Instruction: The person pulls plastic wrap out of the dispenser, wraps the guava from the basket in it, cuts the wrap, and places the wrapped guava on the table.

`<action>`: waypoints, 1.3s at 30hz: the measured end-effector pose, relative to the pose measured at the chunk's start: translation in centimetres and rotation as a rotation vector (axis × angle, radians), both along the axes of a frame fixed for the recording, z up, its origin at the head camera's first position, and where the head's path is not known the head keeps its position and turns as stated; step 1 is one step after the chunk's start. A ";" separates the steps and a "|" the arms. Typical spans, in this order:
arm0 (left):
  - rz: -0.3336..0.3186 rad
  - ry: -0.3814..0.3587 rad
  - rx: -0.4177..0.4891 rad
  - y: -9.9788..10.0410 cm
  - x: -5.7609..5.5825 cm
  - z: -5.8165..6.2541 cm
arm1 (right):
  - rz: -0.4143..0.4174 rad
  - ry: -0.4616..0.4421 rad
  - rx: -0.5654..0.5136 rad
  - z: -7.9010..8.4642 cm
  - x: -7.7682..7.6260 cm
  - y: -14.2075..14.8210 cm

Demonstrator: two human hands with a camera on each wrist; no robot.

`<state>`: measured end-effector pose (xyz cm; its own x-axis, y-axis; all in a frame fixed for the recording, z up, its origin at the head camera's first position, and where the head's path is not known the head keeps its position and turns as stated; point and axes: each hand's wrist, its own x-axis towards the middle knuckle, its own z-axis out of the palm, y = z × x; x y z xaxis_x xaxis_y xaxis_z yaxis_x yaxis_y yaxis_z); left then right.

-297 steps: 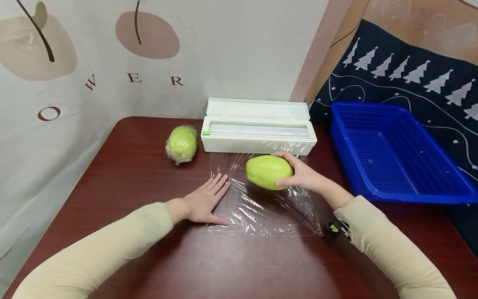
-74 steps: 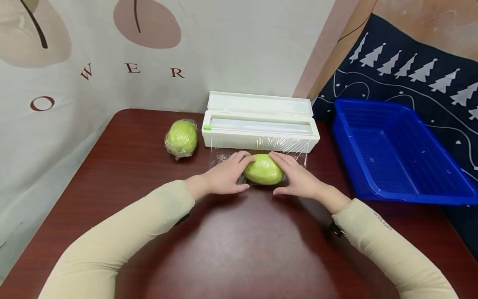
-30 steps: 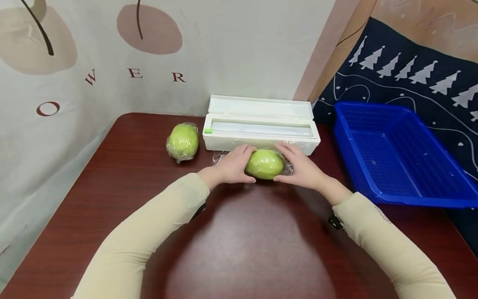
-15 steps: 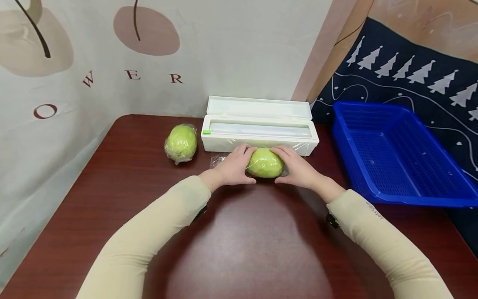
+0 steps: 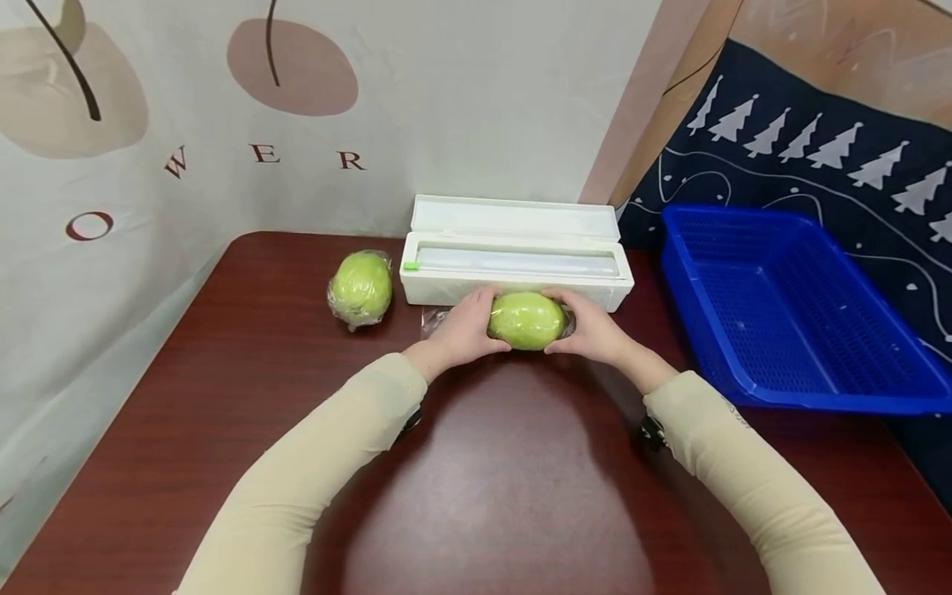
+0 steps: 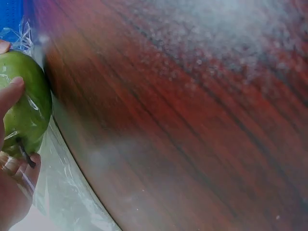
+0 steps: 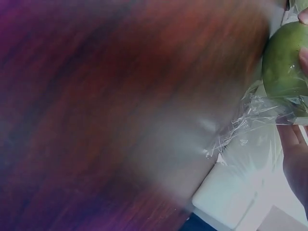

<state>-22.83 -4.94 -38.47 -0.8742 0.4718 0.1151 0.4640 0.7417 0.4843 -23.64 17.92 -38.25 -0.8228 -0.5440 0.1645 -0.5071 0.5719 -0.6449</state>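
Observation:
A green oval fruit (image 5: 526,321) sits between my hands, right in front of the plastic wrap box (image 5: 516,268), with clear plastic wrap (image 7: 260,108) over it. My left hand (image 5: 467,329) grips its left end, thumb on the near side and fingers on the far side. At the opposite end my right hand (image 5: 593,330) holds it the same way. A short dark stem (image 6: 28,156) shows at the left end under the film. Crumpled film sticks out past both ends. To the left rests a second green fruit (image 5: 360,287), wrapped in film.
The white box's lid (image 5: 513,218) stands open against the wall cloth, a green slider (image 5: 411,266) at its left. A blue plastic basket (image 5: 744,388) stands at the right of the brown table (image 5: 491,496).
Earlier the right hand held the fruit over a spread sheet while the left pressed the film flat. The film now wraps the fruit, which both hands have rolled up against the box.

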 end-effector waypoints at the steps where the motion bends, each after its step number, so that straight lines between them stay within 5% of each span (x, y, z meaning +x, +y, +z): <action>1: 0.001 -0.005 0.013 -0.1 -0.1 0.0 | -0.002 -0.006 -0.005 0.0 -0.1 0.0; 9: 0.024 -0.066 0.037 -0.4 -0.5 0.2 | -0.049 0.003 0.020 0.2 -0.5 0.1; 20: 0.051 -0.086 0.063 -0.7 -0.7 0.6 | -0.135 -0.150 -0.108 0.3 -0.9 0.0; 30: 0.092 -0.043 0.041 -0.8 -0.8 0.2 | -0.152 -0.166 -0.111 0.4 -0.7 0.0; 39: 0.098 -0.139 0.099 -0.9 -1.1 0.4 | -0.182 -0.120 -0.045 0.6 -1.2 0.1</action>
<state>-23.93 -5.88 -38.06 -0.9260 0.3761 0.0321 0.3159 0.7254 0.6116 -24.82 17.99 -37.69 -0.9217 -0.3795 0.0804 -0.3167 0.6165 -0.7209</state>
